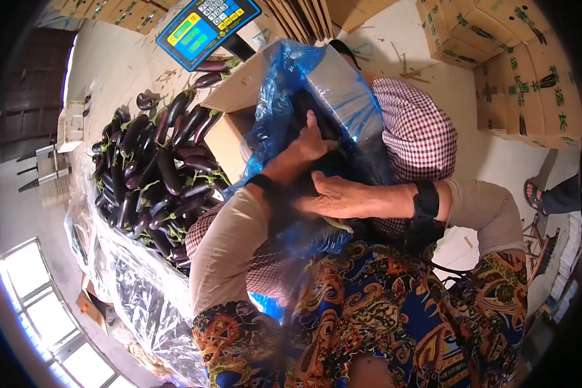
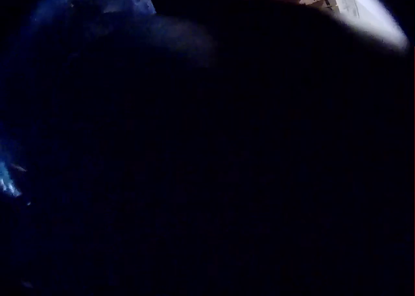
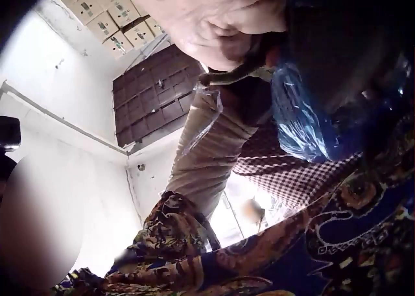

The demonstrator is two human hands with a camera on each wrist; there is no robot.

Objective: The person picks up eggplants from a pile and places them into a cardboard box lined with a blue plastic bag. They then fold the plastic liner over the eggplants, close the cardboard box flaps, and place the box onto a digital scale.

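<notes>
A cardboard box (image 1: 229,145) lined with a blue plastic bag (image 1: 275,84) stands before me, with dark eggplants in the shade inside. My left hand (image 1: 307,143) reaches into the bag, one finger extended over the dark contents; its other fingers are mostly hidden. Close beside it, my right hand (image 1: 336,195) holds an eggplant, whose stem (image 1: 338,224) sticks out under the palm toward my body. In the right wrist view the hand (image 3: 220,23) bends over that curved stem (image 3: 227,77), beside bunched blue plastic. Nearly all of the left wrist view is black.
A large heap of eggplants (image 1: 155,168) lies left of the box on clear plastic sheeting (image 1: 142,291). A digital scale display (image 1: 207,29) stands behind the box. Stacked cartons (image 1: 524,90) fill the back right. At the right edge is another person's sandalled foot (image 1: 535,196).
</notes>
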